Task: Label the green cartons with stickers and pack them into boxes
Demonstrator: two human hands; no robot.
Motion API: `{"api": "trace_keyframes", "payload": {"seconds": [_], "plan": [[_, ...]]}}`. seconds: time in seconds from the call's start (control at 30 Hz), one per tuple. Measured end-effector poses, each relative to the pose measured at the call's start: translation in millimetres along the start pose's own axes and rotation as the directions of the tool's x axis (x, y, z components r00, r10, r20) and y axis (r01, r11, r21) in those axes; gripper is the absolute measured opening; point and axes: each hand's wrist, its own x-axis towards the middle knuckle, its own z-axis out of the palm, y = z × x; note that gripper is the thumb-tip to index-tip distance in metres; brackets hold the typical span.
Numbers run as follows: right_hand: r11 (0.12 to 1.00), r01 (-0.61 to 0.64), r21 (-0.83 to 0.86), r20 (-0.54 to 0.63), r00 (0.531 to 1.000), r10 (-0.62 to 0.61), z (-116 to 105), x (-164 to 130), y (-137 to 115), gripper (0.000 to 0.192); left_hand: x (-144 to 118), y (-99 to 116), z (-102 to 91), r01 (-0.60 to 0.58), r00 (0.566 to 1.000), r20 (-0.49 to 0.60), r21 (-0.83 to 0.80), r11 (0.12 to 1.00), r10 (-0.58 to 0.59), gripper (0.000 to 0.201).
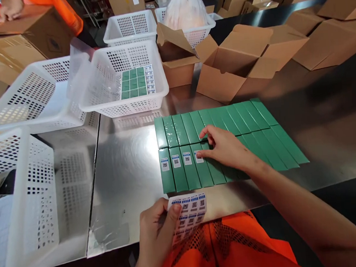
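Pinched in my left hand (160, 227) is a sheet of QR-code stickers (190, 210), held by its left side near the table's front edge. Two rows of narrow green boxes (180, 129) lie side by side on the metal table. In the near row, the leftmost boxes carry a small white-and-blue QR sticker (176, 161) each. My right hand (220, 144) is over the boxes, its thumb on the sticker of the fourth near-row box. Its index finger is bent and apart from the thumb, and its other fingers are partly hidden. Part of both rows lies behind this hand.
A white basket (126, 108) behind the boxes contains green boxes and sticker sheets. More white baskets (46, 189) stand at the left. Open cardboard cartons (223, 76) line the back right. A white plastic bag (186, 7) sits in a rear basket. Another person's hand (11, 9) rests on a carton.
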Motion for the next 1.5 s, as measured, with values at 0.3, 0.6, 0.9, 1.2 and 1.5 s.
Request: {"api": "trace_keyframes", "payload": {"seconds": [0.3,0.6,0.9,1.2,1.5], "plan": [[0.856,-0.024,0.516,0.294,0.944,-0.151,20.6,-62.7,-12.9,0.021,1.2,-2.7,3.9,-0.041,0.969,-0.243,0.02,0.999,0.044,0.055],[0.834,0.013,0.552,0.18,0.975,-0.134,13.1,-80.0,-4.9,0.01,9.3,2.9,-4.0,0.038,0.999,0.019,-0.252,0.967,-0.034,0.036],[0.711,0.225,0.666,-0.166,0.974,-0.152,-19.9,-52.5,7.1,0.005,1.0,8.1,3.6,0.105,0.988,-0.08,-0.268,0.958,-0.131,0.042],[0.811,-0.185,0.555,0.32,0.947,-0.003,-23.3,5.4,42.6,0.076,-5.3,-1.2,3.8,0.08,0.989,-0.104,-0.195,0.978,-0.102,0.044],[0.996,-0.092,-0.013,0.081,0.992,0.093,-24.5,5.9,24.5,0.052,-2.6,4.1,7.2,0.06,0.993,-0.088,-0.181,0.982,-0.076,0.04]]}}
